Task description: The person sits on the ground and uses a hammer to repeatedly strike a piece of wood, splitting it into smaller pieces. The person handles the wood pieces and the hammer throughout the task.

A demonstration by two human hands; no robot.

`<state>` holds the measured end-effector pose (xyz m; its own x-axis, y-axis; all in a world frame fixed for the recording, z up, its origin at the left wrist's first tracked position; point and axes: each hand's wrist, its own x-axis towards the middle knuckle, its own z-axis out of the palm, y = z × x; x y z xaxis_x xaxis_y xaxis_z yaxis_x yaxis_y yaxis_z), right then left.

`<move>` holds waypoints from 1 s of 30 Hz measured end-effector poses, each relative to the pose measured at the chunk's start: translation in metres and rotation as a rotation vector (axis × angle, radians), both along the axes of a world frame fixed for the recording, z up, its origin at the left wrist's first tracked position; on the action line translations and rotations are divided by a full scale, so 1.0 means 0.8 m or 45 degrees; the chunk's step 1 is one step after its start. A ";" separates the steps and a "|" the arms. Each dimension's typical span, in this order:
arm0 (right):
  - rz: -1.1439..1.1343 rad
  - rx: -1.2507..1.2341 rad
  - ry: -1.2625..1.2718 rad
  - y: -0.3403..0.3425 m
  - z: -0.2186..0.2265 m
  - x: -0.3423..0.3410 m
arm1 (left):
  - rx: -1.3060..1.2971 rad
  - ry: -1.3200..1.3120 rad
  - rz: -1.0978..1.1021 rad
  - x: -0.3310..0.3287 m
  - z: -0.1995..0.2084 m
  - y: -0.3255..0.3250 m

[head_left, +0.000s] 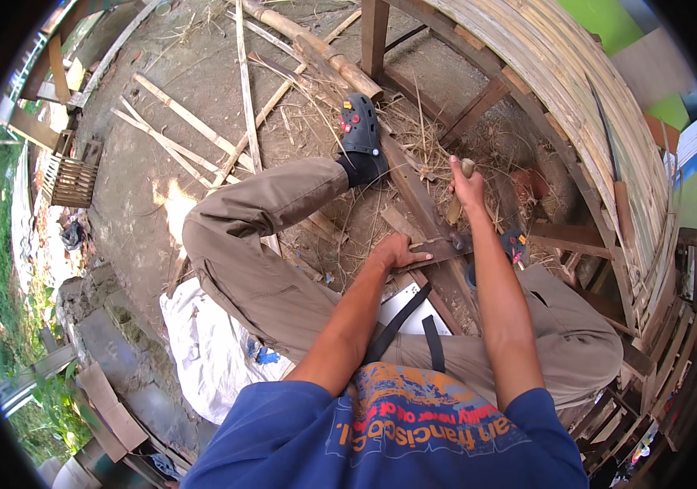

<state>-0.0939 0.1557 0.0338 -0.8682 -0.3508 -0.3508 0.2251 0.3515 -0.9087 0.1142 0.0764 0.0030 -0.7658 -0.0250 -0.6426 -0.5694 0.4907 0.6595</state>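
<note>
The right hand (466, 186) is closed around a wooden handle (456, 204), right of centre in the frame, its working end lost in the clutter below; the left hand (397, 251) lies flat, fingers spread, pressing on a dark plank (417, 204) that runs from the black shoe (360, 130) down toward the lap. The chief risk, as I judge it, is a blow or slip of the tool landing on those left fingers, which sit just beside the tool's lower end. The plank could also skid, since only the hand and the shoe pin it. Room is tight on the right: the curved bamboo wall (560, 73) and its wooden struts (479, 106) close in near the right elbow, so a wide swing could strike them. To the left the bare ground (145, 187) is open past the knee, though loose bamboo slats (193, 130) and dry straw (422, 138) lie underfoot.
</note>
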 end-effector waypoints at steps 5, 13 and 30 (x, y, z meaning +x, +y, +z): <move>-0.062 -0.045 -0.157 0.007 0.005 -0.001 | 0.077 0.011 0.108 0.019 -0.038 -0.023; -0.042 0.120 -0.080 0.018 -0.016 0.001 | 0.006 0.072 0.093 0.021 -0.014 -0.044; -0.116 0.433 -0.090 -0.021 0.003 -0.016 | -0.689 0.137 -0.238 -0.003 -0.040 0.013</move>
